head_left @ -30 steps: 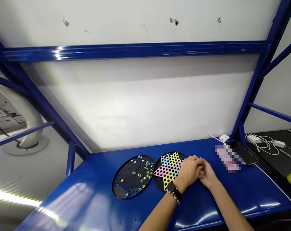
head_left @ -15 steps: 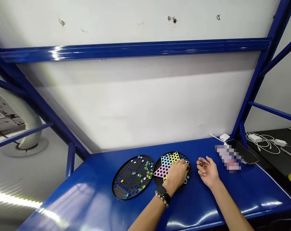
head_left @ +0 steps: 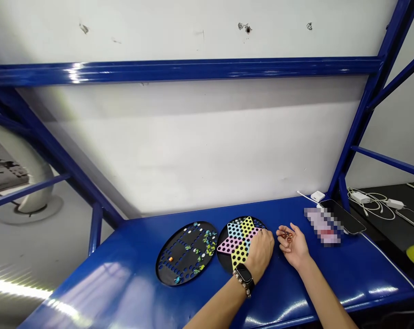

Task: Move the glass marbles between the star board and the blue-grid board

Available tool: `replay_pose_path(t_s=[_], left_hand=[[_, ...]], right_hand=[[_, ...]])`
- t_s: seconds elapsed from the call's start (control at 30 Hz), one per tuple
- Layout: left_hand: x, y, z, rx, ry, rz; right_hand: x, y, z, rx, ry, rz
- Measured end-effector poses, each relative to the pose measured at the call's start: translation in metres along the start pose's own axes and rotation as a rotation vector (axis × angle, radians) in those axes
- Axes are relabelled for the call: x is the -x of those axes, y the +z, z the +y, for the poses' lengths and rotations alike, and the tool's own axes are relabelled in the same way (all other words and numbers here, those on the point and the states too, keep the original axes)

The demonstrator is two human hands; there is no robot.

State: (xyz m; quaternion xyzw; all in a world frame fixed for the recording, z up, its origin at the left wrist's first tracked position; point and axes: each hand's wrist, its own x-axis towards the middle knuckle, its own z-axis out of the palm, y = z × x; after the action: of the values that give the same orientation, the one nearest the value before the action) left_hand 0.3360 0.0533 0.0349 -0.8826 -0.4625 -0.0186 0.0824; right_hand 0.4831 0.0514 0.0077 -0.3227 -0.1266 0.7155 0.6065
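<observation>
Your left hand point(head_left: 259, 253) lies back-up on the right side of the Chinese checkers board point(head_left: 239, 242), narrowly curled, with its fingers point(head_left: 265, 236) bent down onto the star. The hand hides what is under it, so you can't tell from this view whether it's pinching a marble. A black wrist band point(head_left: 244, 275) and a bead bracelet point(head_left: 243, 287) sit on that wrist.

Your right hand point(head_left: 296, 249) is palm-up and loosely cupped on the blue steel table point(head_left: 347, 269), just beside the board. It holds a small cluster of copper-orange marbles point(head_left: 286, 236) against the fingers, and the exact count is too small to make out.

The board is a round black tray with a pink, yellow and pale blue star, and its dotted holes are mostly empty. Its right edge is hidden by your left hand.

Just to its left lies a second round black board point(head_left: 165, 274) with blue holes. Swirled green-and-yellow marbles point(head_left: 210, 244) are bunched near its right side, others are scattered across it, and a tiny orange piece point(head_left: 170, 259) sits near its left side.

Further right are a blurred pink packet point(head_left: 323, 227), partly over a black smartphone point(head_left: 345, 216), and a white charger point(head_left: 317, 196).
</observation>
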Motion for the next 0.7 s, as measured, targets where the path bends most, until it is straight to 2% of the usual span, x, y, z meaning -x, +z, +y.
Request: replay_pose_path(t_s=[0.17, 0.3, 0.4, 0.5, 0.6, 0.7], left_hand=[[-0.005, 0.005, 0.003, 0.024, 0.017, 0.010], [-0.008, 0.003, -0.008, 0.080, 0.022, 0.001], [-0.005, -0.013, -0.023, 0.136, 0.005, 0.020], [0.002, -0.039, -0.032, 0.283, -0.074, 0.146], [0.009, -0.058, -0.025, 0.413, -0.057, 0.237], [0.017, -0.060, -0.017, 0.452, -0.037, 0.192]], right_hand=[[0.000, 0.002, 0.000, -0.062, 0.035, 0.031], [-0.001, 0.001, 0.001, -0.027, 0.035, 0.051], [-0.001, 0.000, 0.002, 0.024, 0.010, 0.058], [0.002, 0.007, 0.009, 0.086, 0.010, 0.046], [0.006, 0.023, 0.024, 0.061, 0.106, -0.042], [0.006, 0.041, 0.044, 0.009, 0.208, -0.088]])
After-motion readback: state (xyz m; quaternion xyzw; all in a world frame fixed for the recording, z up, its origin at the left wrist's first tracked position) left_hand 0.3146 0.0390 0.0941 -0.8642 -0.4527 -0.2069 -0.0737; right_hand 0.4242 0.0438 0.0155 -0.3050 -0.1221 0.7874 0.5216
